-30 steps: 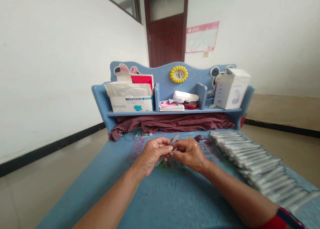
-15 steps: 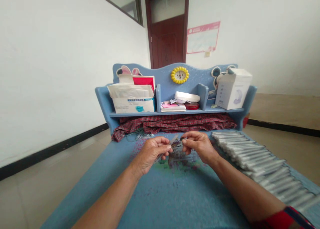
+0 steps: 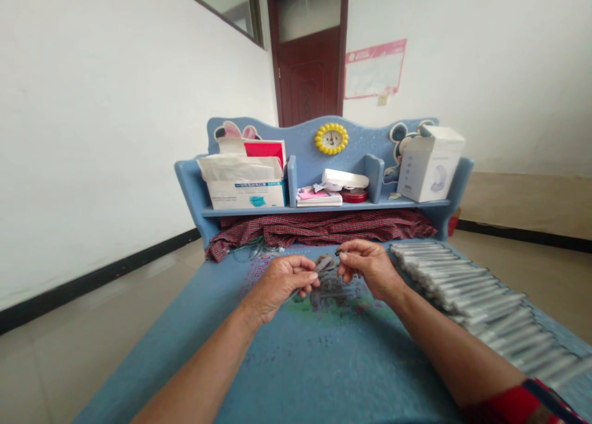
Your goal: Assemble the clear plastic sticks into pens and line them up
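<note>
My left hand (image 3: pixel 287 283) is closed, thumb against fingers, on a thin translucent grey pen-like tube (image 3: pixel 319 267) that points up toward the right. Across a small gap, my right hand (image 3: pixel 367 265) pinches a small black piece (image 3: pixel 341 252) between thumb and fingertips. What the piece is exactly is too small to make out. Both hands are above the blue desk (image 3: pixel 296 362), over a patch of worn, stained paint. Beside my right forearm lies a long row of clear pen-like tubes (image 3: pixel 467 288) with dark ends, partly blurred.
Behind the hands, a checked cloth (image 3: pixel 324 226) lies bunched under the desk's shelf (image 3: pixel 259 212). On the shelf stand a mask box (image 3: pixel 247 192), some papers (image 3: pixel 319 199), a red round tin (image 3: pixel 354 195) and a white carton (image 3: pixel 430 165).
The black piece in my right hand has moved slightly up and away from the tube in my left hand. The gap between them is wider. My left hand has barely moved.
</note>
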### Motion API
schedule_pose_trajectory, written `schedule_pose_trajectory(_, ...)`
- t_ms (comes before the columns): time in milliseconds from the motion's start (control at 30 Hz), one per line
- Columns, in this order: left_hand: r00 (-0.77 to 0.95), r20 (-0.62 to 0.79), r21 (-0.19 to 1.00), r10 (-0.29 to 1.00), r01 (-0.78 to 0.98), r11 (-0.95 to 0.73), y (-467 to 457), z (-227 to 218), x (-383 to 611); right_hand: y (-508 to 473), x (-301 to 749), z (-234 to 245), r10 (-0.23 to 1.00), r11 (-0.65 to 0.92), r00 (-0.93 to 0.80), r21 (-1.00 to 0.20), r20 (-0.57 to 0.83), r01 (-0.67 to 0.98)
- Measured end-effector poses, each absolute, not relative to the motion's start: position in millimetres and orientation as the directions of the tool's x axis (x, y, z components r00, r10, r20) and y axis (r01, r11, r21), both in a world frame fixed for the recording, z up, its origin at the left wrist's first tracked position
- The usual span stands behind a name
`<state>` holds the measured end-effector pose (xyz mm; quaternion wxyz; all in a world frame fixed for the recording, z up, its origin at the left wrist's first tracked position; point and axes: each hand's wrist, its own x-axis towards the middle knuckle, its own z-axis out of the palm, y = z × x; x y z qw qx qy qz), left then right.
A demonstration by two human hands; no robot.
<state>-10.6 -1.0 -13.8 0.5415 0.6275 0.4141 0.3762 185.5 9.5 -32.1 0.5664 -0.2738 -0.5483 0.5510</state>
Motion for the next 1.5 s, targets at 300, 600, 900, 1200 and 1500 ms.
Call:
schedule_pose_trajectory(300, 0.382, 0.023, 0.984, 0.924, 0.157, -0.09, -2.6, -13.7, -10.0, 7.0, 185.1, -31.3, 0.919, 0.24, -0.24, -0.927, 0.313, -0.288)
schedule_pose_trajectory(600, 0.399, 0.022, 0.964, 0.917, 0.236, -0.125, -4.7, -8.0, -11.5, 6.4, 184.9, -33.0, 0.917, 0.238, -0.261, -0.939, 0.302, -0.248)
schedule_pose_trajectory(900, 0.424, -0.014, 0.96, 0.906, 0.26, -0.107, -5.3, -10.6, -13.3, 5.9, 184.9, -35.3, 0.912, 0.263, -0.291, -0.957, 0.289, -0.125)
schedule_pose_trajectory(1200, 0.505, -0.122, 0.922, 0.854, 0.377, -0.091, -3.9, -13.6, -18.9, 6.1, 198.5, -38.8, 0.813, 0.262, -0.567, -0.954, 0.136, 0.147)
schedule_pose_trajectory(1500, 0.506, -0.144, 0.916, 0.851, 0.393, -0.079, -5.3, -15.4, -15.7, 6.4, 198.3, -40.1, 0.758, 0.243, -0.647, -0.955, 0.078, 0.169)
